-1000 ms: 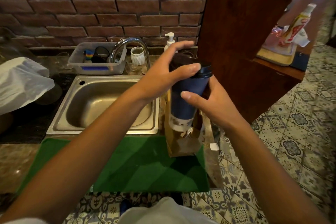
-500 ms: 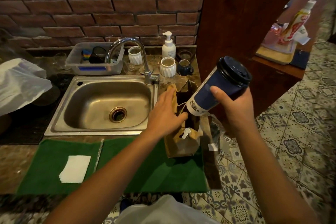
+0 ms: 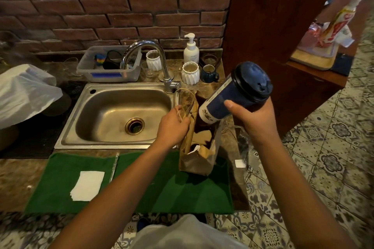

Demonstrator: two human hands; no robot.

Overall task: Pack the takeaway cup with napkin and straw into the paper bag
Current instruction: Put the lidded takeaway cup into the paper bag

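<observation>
A dark blue takeaway cup [image 3: 226,97] with a black lid is tilted, its base pointing down at the mouth of a brown paper bag [image 3: 197,159] that stands on the right part of a green mat [image 3: 153,192]. My right hand [image 3: 253,119] grips the cup around its middle. My left hand [image 3: 174,125] pinches the bag's left rim and twine handle, holding the mouth apart. A white napkin [image 3: 88,185] lies on the mat's left part. A clear-wrapped straw [image 3: 114,168] lies just right of the napkin.
A steel sink [image 3: 113,115] with a curved tap [image 3: 149,60] sits behind the mat. White ribbed cups, a soap pump bottle [image 3: 191,50] and a small blue mug stand behind the bag. A wooden counter [image 3: 273,26] rises at the right. A white plastic bag [image 3: 24,95] lies at the left.
My left hand left the cup's lid and took hold of the bag's rim. My right hand lifted and tilted the cup to the right above the bag.
</observation>
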